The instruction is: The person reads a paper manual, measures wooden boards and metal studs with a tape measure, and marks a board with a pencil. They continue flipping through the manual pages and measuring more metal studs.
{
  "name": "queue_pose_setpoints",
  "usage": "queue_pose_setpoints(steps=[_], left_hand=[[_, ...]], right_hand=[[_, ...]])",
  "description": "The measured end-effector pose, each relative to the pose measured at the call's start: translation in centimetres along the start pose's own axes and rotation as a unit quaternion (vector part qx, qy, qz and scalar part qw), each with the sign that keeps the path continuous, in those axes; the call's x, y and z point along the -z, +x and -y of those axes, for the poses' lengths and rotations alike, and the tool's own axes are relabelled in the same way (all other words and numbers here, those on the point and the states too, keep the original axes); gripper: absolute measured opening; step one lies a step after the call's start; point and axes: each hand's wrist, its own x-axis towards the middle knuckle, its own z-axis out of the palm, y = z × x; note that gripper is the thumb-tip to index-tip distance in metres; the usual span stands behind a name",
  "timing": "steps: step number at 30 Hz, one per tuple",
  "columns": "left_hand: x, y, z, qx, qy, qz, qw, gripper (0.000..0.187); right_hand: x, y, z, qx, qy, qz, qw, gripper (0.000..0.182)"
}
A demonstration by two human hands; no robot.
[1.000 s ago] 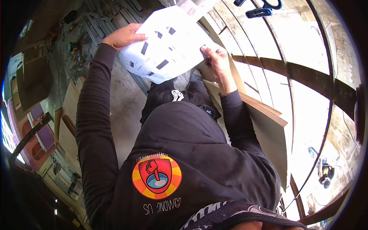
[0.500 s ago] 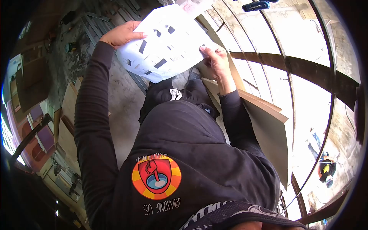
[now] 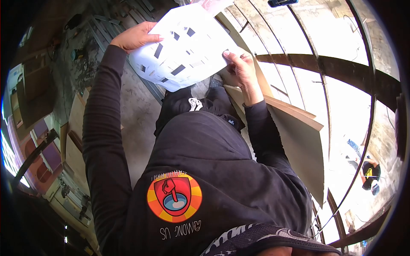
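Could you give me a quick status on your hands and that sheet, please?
Left hand and right hand both gripping the white paper sheet by opposite edges, held up flat. Wooden board leaning just right. Nothing blocking the sheet.

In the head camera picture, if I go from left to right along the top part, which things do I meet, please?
Left hand → white printed sheet, held at both side edges → right hand → brown board leaning beside the right arm → dark curved beam → another person far below.
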Motion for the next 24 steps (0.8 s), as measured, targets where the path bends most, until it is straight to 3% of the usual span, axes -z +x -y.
queue_pose_setpoints(steps=[4, 24], left_hand=[[0.0, 0.2, -0.2, -0.033, 0.018, 0.013, 0.999, 0.039], [-0.3, 0.8, -1.1, -0.022, -0.024, 0.028, 0.999, 0.038]], right_hand=[[0.3, -0.2, 0.0, -0.002, 0.004, -0.009, 1.000, 0.006], [0.6, -0.2, -0.4, -0.027, 0.063, -0.007, 0.998, 0.006]])
